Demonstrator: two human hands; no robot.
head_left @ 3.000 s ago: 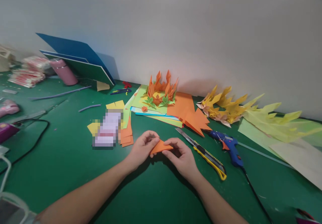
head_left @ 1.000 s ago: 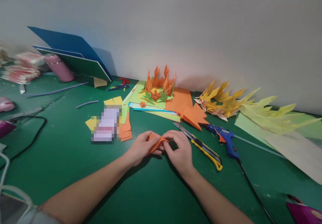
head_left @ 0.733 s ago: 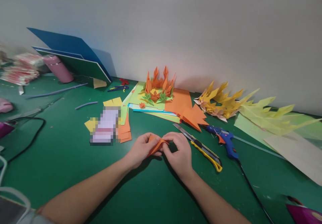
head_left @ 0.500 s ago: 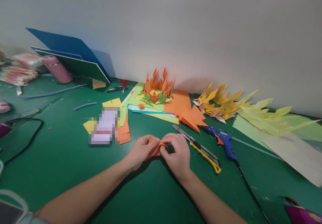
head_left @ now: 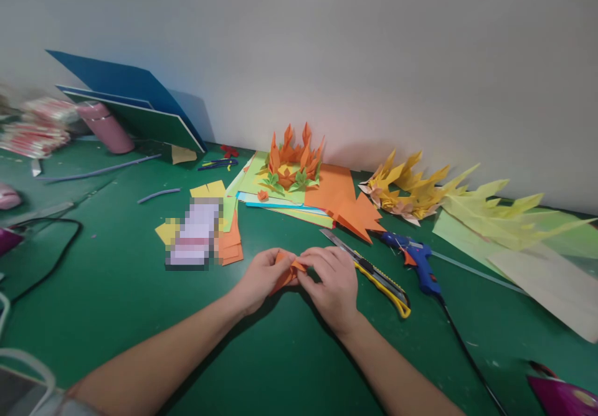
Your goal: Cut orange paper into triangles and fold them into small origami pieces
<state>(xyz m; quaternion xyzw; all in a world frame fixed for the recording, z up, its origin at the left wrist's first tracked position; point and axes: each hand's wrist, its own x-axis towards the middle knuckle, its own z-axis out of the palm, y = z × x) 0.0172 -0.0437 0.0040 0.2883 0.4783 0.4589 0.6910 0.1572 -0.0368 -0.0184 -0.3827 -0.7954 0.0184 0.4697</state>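
Observation:
A small folded piece of orange paper (head_left: 282,277) is between my two hands, above the green table. My left hand (head_left: 261,279) is closed on its left side, thumb on top. On its right end, the thumb and fingertips of my right hand (head_left: 331,282) pinch an edge; part of the paper is hidden behind the fingers. Close to my right hand lies a yellow utility knife (head_left: 380,279), blade out. A pixelated phone-like slab (head_left: 195,232) rests left of my hands, with small orange sheets (head_left: 230,246) beside it.
Behind my hands, an orange folded-paper crown (head_left: 295,160) stands on coloured paper sheets (head_left: 271,207). A blue glue gun (head_left: 415,260) with a cord lies to the right, near yellow paper crowns (head_left: 406,185). Blue boards (head_left: 121,86) and a pink bottle (head_left: 105,128) are far left.
My right hand has shifted slightly, and its fingers now lie flatter over the paper's right end. The left hand keeps its hold, and the view has tilted a little.

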